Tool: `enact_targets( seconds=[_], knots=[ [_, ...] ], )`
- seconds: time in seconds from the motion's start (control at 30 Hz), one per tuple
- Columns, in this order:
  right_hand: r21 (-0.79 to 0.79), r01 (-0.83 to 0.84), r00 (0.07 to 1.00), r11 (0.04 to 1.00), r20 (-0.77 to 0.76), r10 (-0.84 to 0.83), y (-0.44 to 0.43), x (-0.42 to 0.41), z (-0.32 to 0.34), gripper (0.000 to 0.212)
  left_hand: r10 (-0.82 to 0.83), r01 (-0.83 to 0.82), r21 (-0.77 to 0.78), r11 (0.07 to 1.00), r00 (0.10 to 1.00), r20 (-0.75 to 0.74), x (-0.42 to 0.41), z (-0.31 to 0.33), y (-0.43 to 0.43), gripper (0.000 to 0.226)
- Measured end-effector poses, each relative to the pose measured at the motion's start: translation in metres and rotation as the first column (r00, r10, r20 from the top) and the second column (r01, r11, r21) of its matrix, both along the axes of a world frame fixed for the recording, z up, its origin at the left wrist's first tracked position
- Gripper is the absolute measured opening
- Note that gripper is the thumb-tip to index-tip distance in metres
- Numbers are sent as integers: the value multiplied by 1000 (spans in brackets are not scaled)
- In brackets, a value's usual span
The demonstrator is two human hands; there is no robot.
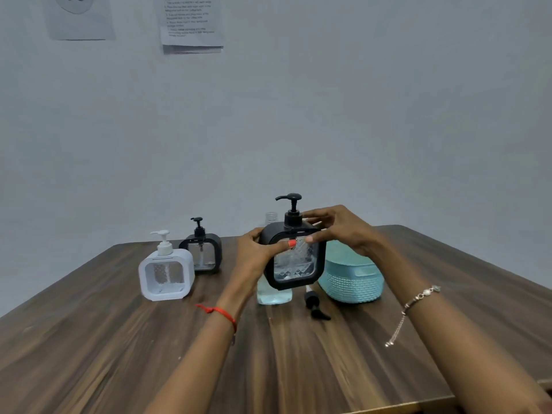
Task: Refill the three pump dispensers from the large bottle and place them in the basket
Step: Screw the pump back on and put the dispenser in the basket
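Note:
I hold a black-framed pump dispenser (294, 258) above the table with both hands; its clear window shows a little liquid at the bottom. My left hand (258, 253) grips its left side, my right hand (337, 230) its top right. Behind it stands the large clear bottle (273, 292) with bluish liquid, its open neck showing above. A teal woven basket (354, 279) sits to the right. At the left stand a white dispenser (165, 271) and a second black dispenser (202, 249).
A loose black pump head (313, 304) lies on the wooden table (119, 354) in front of the bottle. The wall is close behind the table, with papers (191, 23) pinned on it.

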State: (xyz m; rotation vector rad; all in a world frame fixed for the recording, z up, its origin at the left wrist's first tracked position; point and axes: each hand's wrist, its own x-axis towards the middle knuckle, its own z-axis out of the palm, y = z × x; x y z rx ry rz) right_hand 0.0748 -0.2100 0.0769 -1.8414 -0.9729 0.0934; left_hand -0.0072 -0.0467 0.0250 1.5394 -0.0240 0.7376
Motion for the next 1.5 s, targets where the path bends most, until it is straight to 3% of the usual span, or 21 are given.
enact_targets(
  seconds=[0.27,0.4,0.67,0.97,1.2,1.5],
  knots=[
    [51,105,994,993,4,-105,-65,29,28,64,-137,135,146,980,991,3,43,14,-53,39],
    [78,183,983,980,-14,-183,-77,48,28,61,-108,96,286,953,994,27,66,15,-67,24],
    [54,293,955,955,-75,-288,-84,80,1,56,-27,33,391,920,999,-20,95,3,-85,29],
    [-94,335,934,937,-96,-344,-86,89,-30,55,-25,76,428,901,992,-124,101,-24,-89,28],
    [-238,373,922,896,-7,-386,-82,89,-46,55,184,-29,569,822,959,-217,105,-37,-91,25],
    [-328,380,921,865,54,-385,-79,88,-50,53,220,-49,631,774,956,-195,101,-35,-91,25]
  ],
)
